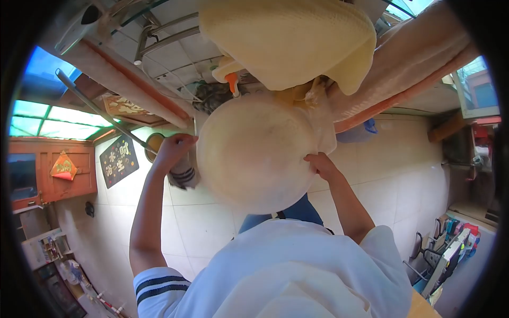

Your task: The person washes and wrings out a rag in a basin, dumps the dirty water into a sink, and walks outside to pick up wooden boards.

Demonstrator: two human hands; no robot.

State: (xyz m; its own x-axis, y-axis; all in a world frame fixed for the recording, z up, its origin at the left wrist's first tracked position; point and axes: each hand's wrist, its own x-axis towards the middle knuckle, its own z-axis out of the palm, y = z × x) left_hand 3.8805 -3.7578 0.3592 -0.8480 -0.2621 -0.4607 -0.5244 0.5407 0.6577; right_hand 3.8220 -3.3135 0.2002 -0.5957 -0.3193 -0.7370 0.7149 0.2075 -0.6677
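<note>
In front of my body is a large round milky-white plastic piece (254, 153), whose exact kind I cannot make out. My left hand (177, 148) is closed at its left edge, the fingertips touching the rim. At the right edge my right hand (321, 165) pinches it with bent fingers. Clear crinkled plastic (324, 124) shows behind the right side. Below my left hand is a pale thing with dark stripes (183, 176), partly hidden by the round piece. An orange nozzle (232, 83) stands just beyond the far rim.
A pale yellow towel (291, 42) hangs over the far side, near a metal rack (167, 40). A long grey pole (101, 110) slants at the left. A dark mat (119, 160) lies on the tiled floor (204, 225). Folded items (448, 257) stand at the lower right.
</note>
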